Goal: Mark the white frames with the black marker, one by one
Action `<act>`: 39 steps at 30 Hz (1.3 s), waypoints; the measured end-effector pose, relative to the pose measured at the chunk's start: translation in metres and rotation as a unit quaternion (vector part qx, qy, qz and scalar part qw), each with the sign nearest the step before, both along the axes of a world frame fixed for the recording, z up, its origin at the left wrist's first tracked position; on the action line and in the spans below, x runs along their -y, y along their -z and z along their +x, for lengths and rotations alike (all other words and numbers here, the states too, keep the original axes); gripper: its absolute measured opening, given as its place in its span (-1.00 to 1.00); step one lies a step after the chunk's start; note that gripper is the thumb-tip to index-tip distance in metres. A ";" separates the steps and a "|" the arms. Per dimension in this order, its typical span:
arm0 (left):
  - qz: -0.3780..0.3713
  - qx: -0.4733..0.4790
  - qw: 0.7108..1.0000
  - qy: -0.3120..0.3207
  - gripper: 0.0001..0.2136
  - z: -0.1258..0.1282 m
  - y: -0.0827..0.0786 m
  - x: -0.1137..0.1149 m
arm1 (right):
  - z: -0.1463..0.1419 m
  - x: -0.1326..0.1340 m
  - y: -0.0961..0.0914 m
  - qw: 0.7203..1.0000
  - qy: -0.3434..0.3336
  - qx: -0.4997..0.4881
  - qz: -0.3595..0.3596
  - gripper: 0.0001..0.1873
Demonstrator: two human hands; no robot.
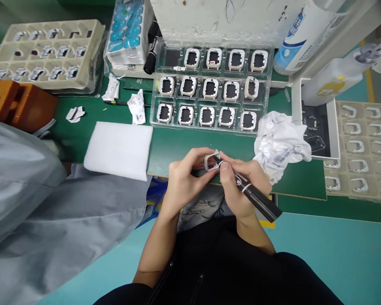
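Near the front edge of the green bench, my left hand (190,176) pinches a small white square frame (208,162), like a watch case, between thumb and fingers. A black marker pen (252,194) is gripped in my right hand (241,182), its tip at the inside of the frame and its rear end slanting down to the right. Just beyond both hands is a clear plastic tray (206,128) with several similar white frames in its compartments; its back left compartment holds no frame.
A crumpled stained cloth (281,142) lies right of my hands, a white foam sheet (119,148) left. Behind stand a bottle (305,38) and a box of blue items (127,34). Trays of parts (51,55) sit at both sides. A grey-clothed person (22,178) is close on the left.
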State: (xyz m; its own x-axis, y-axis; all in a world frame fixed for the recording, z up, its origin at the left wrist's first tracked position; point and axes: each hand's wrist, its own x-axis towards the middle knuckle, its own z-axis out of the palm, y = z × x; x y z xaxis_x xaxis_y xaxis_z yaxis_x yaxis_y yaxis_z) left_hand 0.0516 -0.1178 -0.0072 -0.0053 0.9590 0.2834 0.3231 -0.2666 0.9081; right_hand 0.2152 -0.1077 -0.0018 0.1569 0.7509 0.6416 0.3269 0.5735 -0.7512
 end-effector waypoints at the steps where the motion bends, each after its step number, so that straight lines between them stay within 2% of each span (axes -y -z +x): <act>1: 0.003 0.002 1.000 -0.001 -0.63 0.000 0.000 0.000 | -0.001 0.000 0.000 1.000 -0.003 0.011 0.011 -0.82; 6: 0.029 0.006 1.000 0.006 -0.63 -0.001 0.001 0.002 | -0.003 0.000 0.002 0.999 0.002 0.019 0.037 -0.82; 20: 0.004 0.014 1.000 0.007 -0.68 0.000 0.000 0.000 | 0.000 0.001 0.005 1.000 -0.002 0.002 0.007 -0.84; 30: -0.033 0.016 0.999 0.003 -0.63 0.000 0.001 -0.001 | -0.001 -0.002 0.006 1.000 0.009 -0.001 0.017 -0.85; 39: -0.054 0.048 0.997 0.013 -0.48 -0.001 -0.006 -0.005 | 0.000 0.001 0.011 1.000 0.009 -0.013 0.010 -0.85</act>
